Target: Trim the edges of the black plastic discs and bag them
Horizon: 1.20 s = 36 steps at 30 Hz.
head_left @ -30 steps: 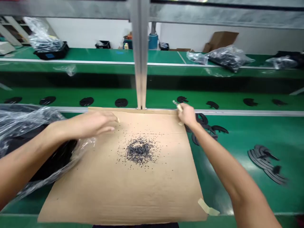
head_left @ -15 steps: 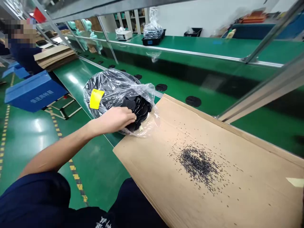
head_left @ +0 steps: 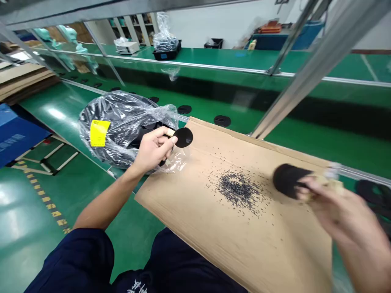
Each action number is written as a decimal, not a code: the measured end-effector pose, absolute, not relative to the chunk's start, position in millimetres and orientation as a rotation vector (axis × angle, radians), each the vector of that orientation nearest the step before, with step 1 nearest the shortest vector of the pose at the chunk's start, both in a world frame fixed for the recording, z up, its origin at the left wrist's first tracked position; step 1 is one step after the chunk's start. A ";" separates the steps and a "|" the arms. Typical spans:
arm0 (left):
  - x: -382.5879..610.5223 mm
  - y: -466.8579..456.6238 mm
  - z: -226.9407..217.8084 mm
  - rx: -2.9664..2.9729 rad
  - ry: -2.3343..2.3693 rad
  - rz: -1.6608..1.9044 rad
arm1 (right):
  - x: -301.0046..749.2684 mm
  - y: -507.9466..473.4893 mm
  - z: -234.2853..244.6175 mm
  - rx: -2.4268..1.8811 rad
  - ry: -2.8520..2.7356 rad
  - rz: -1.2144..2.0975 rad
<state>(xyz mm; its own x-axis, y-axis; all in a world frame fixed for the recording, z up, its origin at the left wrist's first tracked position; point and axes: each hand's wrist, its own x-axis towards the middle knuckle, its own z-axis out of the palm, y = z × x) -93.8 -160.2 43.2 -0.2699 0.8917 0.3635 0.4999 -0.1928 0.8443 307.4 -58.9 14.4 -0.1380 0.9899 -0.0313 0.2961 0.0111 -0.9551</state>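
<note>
My left hand (head_left: 154, 147) is closed on a flat black disc (head_left: 183, 137), held at the mouth of a clear plastic bag (head_left: 122, 126) full of black discs with a yellow label (head_left: 99, 132). My right hand (head_left: 332, 207), blurred by motion, grips another black disc (head_left: 285, 180) above the right part of a brown cardboard sheet (head_left: 232, 236). A heap of small black crumbs (head_left: 240, 190) lies in the middle of the cardboard, between my two hands.
Several black discs (head_left: 222, 120) ride on the green conveyor belt (head_left: 320, 142) behind the cardboard. A slanted metal post (head_left: 305, 77) rises from the belt edge. Stacked cardboard (head_left: 21, 79) and a blue box (head_left: 15, 132) are at the left.
My left hand has drawn a black disc out of the bag. My right hand has come into view from the right holding a disc. The camera has panned slightly right.
</note>
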 end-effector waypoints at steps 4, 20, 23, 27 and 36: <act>-23.9 -140.1 7.4 1.473 1.394 1.600 | 254.8 -103.1 8.8 -1.179 -1.181 1.804; 80.9 -106.8 -52.0 1.117 1.325 1.620 | 210.9 -143.0 -16.9 -1.171 -1.024 1.520; 81.8 -111.6 -50.4 1.140 1.291 1.601 | 211.6 -144.1 -23.6 -1.191 -0.986 1.471; 67.1 -117.6 -47.7 1.477 1.295 1.581 | 225.6 -135.2 -27.6 -1.154 -0.952 1.506; 45.0 -128.0 -49.8 2.070 1.167 1.487 | 251.4 -127.2 -31.7 -1.149 -1.094 1.589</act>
